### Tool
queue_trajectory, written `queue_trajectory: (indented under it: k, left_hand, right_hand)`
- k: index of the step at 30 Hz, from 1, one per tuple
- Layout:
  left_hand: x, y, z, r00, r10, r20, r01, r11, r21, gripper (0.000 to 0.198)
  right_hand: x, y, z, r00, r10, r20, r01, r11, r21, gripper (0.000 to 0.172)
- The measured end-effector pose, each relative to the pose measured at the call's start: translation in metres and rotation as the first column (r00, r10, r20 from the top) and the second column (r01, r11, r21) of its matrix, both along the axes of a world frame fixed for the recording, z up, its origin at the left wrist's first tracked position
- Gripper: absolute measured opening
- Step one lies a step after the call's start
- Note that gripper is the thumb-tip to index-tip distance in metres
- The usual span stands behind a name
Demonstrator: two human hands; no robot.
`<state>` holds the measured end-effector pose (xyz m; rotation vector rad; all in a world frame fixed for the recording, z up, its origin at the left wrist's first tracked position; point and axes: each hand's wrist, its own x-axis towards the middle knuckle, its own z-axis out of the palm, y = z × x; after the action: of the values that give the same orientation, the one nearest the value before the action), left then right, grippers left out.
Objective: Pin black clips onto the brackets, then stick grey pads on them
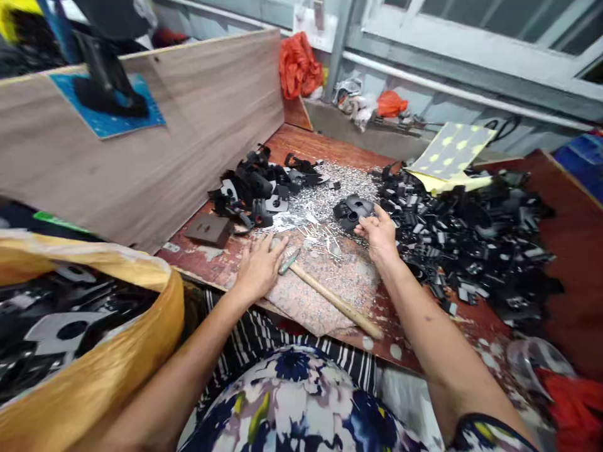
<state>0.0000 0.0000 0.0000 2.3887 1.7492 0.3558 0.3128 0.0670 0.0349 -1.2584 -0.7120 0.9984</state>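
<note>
My right hand (380,237) pinches the edge of a black plastic part (353,211) with round holes, over the heap of small metal pieces (346,182). My left hand (260,267) lies on the worktable with its fingers stretched out. Close beside those fingers is the head of a hammer (336,297), whose wooden handle slants toward the table's front edge. A brown block with small holes (208,230) sits to the left of my left hand. Thin white pins (325,237) are scattered between my hands.
Many black parts (471,232) are heaped at the right, with a yellow-spotted sheet (450,154) on top. More black parts (254,185) lie along the wooden partition (198,107). A yellow sack (174,301) of parts stands at the left. A clear container (537,361) is at lower right.
</note>
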Motion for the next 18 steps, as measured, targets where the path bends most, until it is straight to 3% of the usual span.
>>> queue_trajectory:
  k: [4, 7, 9, 12, 18]
  left_hand:
    - [0.006, 0.026, -0.005, 0.978, -0.181, 0.102, 0.177, 0.983, 0.046, 0.048]
    - [0.012, 0.043, -0.004, 0.939, -0.266, 0.217, 0.245, 0.962, 0.117, 0.046]
    - [0.016, 0.048, -0.003, 0.932, -0.238, 0.273, 0.195, 0.965, 0.177, 0.042]
    - [0.017, 0.047, 0.0, 0.931, -0.162, 0.326, 0.067, 0.956, 0.285, 0.034]
    - [0.014, 0.036, 0.006, 0.898, -0.125, 0.422, -0.033, 0.938, 0.346, 0.026]
  right_hand:
    - [0.019, -0.008, 0.0, 0.998, -0.044, -0.034, 0.044, 0.999, -0.014, 0.063]
    - [0.022, -0.015, 0.005, 0.992, 0.001, 0.123, -0.007, 0.999, 0.052, 0.045]
    - [0.021, -0.017, 0.008, 0.969, -0.01, 0.247, -0.021, 0.992, 0.122, 0.032]
    - [0.021, -0.016, 0.011, 0.965, -0.068, 0.255, 0.028, 0.987, 0.158, 0.018]
    - [0.03, -0.016, 0.008, 0.965, -0.105, 0.24, 0.074, 0.988, 0.136, 0.02]
